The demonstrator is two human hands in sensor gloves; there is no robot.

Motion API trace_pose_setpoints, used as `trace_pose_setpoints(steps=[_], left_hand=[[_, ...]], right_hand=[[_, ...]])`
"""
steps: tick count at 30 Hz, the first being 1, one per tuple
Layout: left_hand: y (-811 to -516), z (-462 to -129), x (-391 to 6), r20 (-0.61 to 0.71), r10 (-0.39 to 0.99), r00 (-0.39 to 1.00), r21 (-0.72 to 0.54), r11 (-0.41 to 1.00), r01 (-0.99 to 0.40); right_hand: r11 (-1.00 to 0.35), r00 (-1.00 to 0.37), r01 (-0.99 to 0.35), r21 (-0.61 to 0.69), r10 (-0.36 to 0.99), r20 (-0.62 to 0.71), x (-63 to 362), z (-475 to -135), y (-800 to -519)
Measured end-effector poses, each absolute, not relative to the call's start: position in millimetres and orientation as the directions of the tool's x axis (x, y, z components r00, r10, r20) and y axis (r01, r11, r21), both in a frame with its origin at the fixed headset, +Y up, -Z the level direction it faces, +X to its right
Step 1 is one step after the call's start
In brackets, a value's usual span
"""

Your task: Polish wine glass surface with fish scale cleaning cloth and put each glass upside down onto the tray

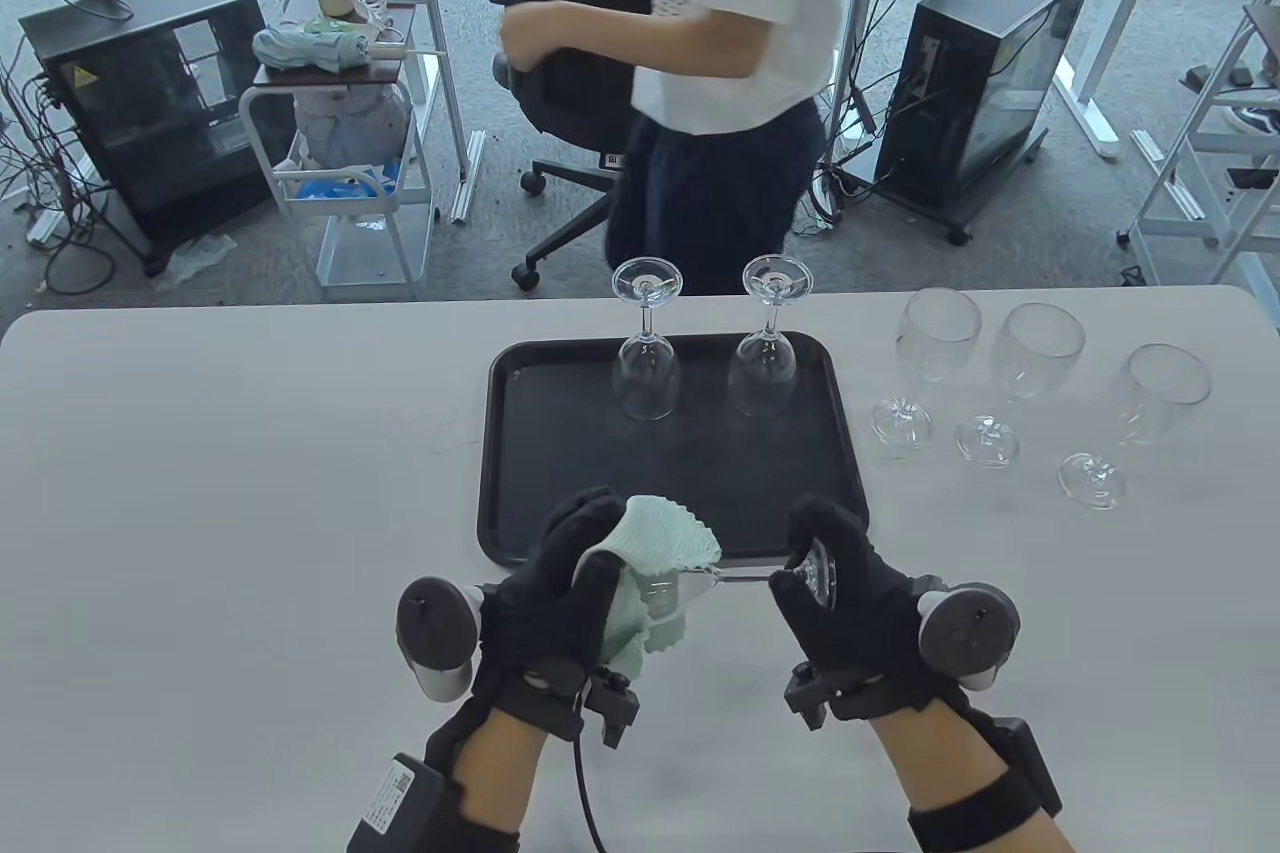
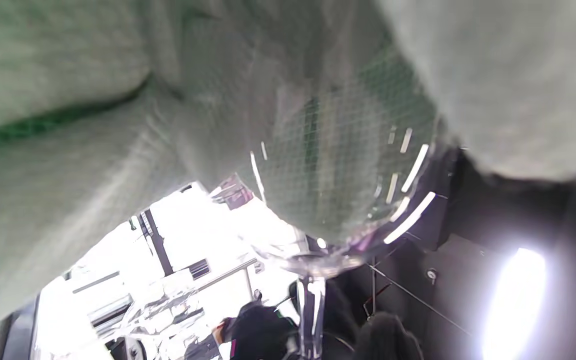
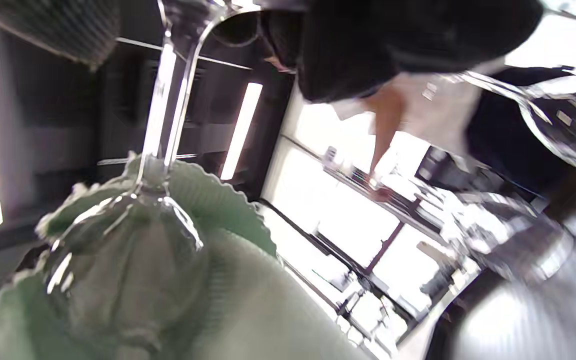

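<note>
Wine glass (image 1: pixel 745 577): held horizontal, just off the near edge of the tray (image 1: pixel 520 453), so the bowl is reachable all round
Left hand (image 1: pixel 560 583): fingers curled round the bowl through the cleaning cloth (image 1: pixel 655 543); the cloth separates glove from glass for polishing
Right hand (image 1: pixel 850 593): fingers clamped on the foot, near the tray's near right corner; likely steadies or turns the glass
Inverted glasses (image 1: pixel 648 348): two stand rim-down at the tray's far side, apparently finished
Upright glasses (image 1: pixel 1030 383): three on the table right of the tray, judged still to be polished
</note>
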State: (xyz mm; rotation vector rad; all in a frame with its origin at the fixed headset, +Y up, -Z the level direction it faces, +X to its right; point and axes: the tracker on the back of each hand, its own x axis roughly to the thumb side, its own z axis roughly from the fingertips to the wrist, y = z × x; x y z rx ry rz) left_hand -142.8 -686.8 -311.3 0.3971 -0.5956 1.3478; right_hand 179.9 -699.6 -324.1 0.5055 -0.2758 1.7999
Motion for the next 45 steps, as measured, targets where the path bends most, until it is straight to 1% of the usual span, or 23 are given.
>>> trace_pose_setpoints(steps=[1,2,4,6,7,9,10,13,16,17,19,22,24,25,27,29,31,33,36,39,41,43,45], left_hand=[[-686,-311,-143,0.617,0.773,0.146,-0.040,0.216,-0.976],[-686,-311,-144,0.615,0.771,0.166,-0.033,0.236,-0.971],[-688,-314,-144,0.598,0.792,0.121,-0.078,0.208,-0.975],[-691,-316,-146,0.552,0.828,0.102,-0.092,0.182,-0.979],[-693,-318,-146,0.523,0.849,0.076,-0.117,0.160,-0.980],[-697,-319,-144,0.488,0.872,0.024,-0.165,0.119,-0.979],[-696,-318,-144,0.491,0.870,0.028,-0.155,0.119,-0.981],[-693,-315,-141,0.525,0.849,0.054,-0.141,0.150,-0.979],[-688,-312,-140,0.604,0.790,0.105,-0.081,0.192,-0.978],[-686,-311,-142,0.614,0.778,0.132,-0.063,0.216,-0.974],[-686,-313,-143,0.607,0.790,0.090,-0.099,0.188,-0.977],[-688,-315,-146,0.567,0.821,0.061,-0.115,0.152,-0.982],[-690,-316,-145,0.540,0.841,0.046,-0.155,0.152,-0.976],[-691,-316,-144,0.549,0.835,0.039,-0.152,0.145,-0.978],[-690,-314,-141,0.565,0.824,0.041,-0.139,0.144,-0.980],[-688,-312,-141,0.591,0.805,0.053,-0.130,0.160,-0.979],[-686,-312,-142,0.632,0.770,0.089,-0.097,0.193,-0.976],[-688,-314,-146,0.621,0.776,0.111,-0.088,0.209,-0.974],[-693,-318,-149,0.592,0.802,0.079,-0.091,0.164,-0.982],[-695,-320,-150,0.554,0.831,0.049,-0.133,0.146,-0.980],[-697,-320,-147,0.524,0.852,0.021,-0.151,0.117,-0.982],[-697,-319,-145,0.529,0.848,0.020,-0.157,0.121,-0.980],[-695,-317,-143,0.541,0.840,0.039,-0.147,0.140,-0.979]], right_hand=[[-0.251,-0.182,-0.956,0.150,0.912,0.368,180,-325,-702],[-0.242,-0.157,-0.953,0.184,0.910,0.385,180,-324,-702],[-0.336,-0.263,-0.941,0.044,0.805,0.532,181,-323,-699],[-0.465,-0.371,-0.884,-0.048,0.633,0.679,180,-321,-692],[-0.518,-0.442,-0.844,-0.140,0.524,0.728,181,-317,-691],[-0.517,-0.458,-0.829,-0.212,0.410,0.789,181,-313,-690],[-0.510,-0.457,-0.832,-0.218,0.408,0.790,181,-313,-689],[-0.426,-0.395,-0.890,-0.166,0.534,0.748,183,-316,-691],[-0.299,-0.234,-0.953,0.052,0.831,0.505,181,-322,-695],[-0.274,-0.188,-0.955,0.113,0.854,0.485,181,-321,-695],[-0.316,-0.239,-0.948,0.036,0.785,0.572,181,-320,-693],[-0.484,-0.371,-0.872,-0.079,0.546,0.751,180,-315,-687],[-0.541,-0.475,-0.810,-0.228,0.374,0.797,181,-311,-681],[-0.559,-0.515,-0.782,-0.275,0.331,0.791,182,-309,-679],[-0.507,-0.473,-0.827,-0.244,0.393,0.789,183,-309,-680],[-0.441,-0.395,-0.885,-0.145,0.549,0.737,182,-313,-682],[-0.386,-0.327,-0.922,-0.027,0.741,0.587,181,-317,-686],[-0.366,-0.284,-0.927,0.079,0.825,0.488,179,-318,-688],[-0.505,-0.437,-0.861,-0.065,0.667,0.603,177,-316,-685],[-0.540,-0.418,-0.838,-0.080,0.540,0.730,177,-314,-683],[-0.583,-0.504,-0.775,-0.245,0.337,0.795,179,-310,-680],[-0.562,-0.504,-0.786,-0.256,0.346,0.791,181,-309,-681],[-0.494,-0.452,-0.847,-0.198,0.470,0.759,181,-312,-683]])
